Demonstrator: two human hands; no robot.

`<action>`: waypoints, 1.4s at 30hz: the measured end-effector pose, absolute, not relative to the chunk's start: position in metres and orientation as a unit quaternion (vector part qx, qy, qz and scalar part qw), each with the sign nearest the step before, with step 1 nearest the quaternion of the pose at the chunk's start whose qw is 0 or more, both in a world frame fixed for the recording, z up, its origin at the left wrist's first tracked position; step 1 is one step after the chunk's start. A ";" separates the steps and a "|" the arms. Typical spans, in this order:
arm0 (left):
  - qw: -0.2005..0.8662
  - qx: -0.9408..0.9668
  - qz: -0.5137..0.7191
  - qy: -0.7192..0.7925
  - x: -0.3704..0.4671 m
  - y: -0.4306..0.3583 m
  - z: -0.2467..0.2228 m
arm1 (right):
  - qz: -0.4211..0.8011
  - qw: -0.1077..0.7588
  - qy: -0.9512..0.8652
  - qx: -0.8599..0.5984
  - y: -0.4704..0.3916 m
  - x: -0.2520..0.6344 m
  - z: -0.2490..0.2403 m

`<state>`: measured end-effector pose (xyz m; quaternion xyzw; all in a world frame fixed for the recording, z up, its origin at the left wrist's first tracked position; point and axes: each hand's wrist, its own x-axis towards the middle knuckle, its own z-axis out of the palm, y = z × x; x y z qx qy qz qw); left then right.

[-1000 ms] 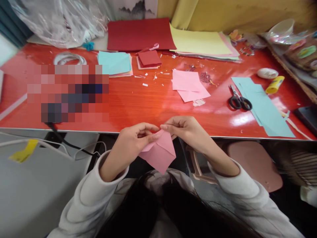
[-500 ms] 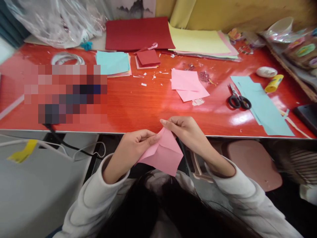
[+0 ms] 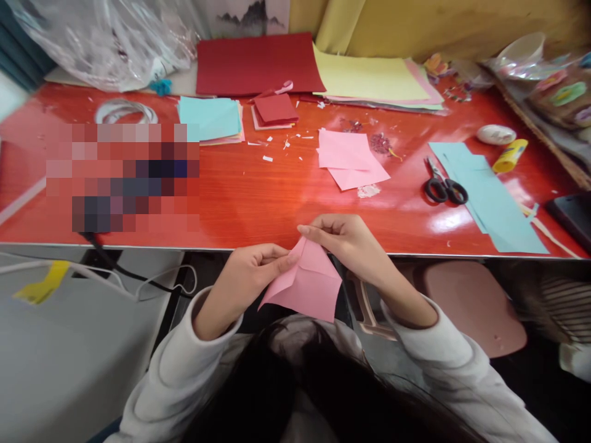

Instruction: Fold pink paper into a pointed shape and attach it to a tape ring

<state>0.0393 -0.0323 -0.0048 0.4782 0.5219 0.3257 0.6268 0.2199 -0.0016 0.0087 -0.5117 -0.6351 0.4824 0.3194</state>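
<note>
A creased pink paper [image 3: 314,286], partly folded at its left side, is held in the air just in front of the table's near edge. My left hand [image 3: 252,277] pinches its left upper edge between thumb and fingers. At the paper's top corner, my right hand [image 3: 346,240] grips it with thumb and bent fingers. The two hands are close together but apart. Some fingertips are hidden behind the paper.
On the red table [image 3: 258,203] lie pink sheets [image 3: 346,151], black-handled scissors [image 3: 446,189], blue paper [image 3: 501,209], a yellow tube [image 3: 510,155] and a blue stack [image 3: 210,118]. A pink stool [image 3: 473,307] stands below, right.
The pink paper's lower edge has swung slightly up and to the right, and its left fold lies a little differently. Both hands keep their hold, nearly in place.
</note>
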 end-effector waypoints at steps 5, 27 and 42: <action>0.611 0.511 0.280 0.536 0.036 -0.034 -0.009 | 0.491 0.342 -0.615 -0.514 -0.004 0.219 0.004; 0.579 0.647 0.149 0.473 -0.008 -0.044 0.003 | 0.508 0.379 -0.587 -0.503 -0.001 0.223 0.000; 0.587 0.439 0.497 0.464 0.050 -0.028 0.007 | 0.533 0.499 -0.503 -0.463 -0.005 0.242 0.001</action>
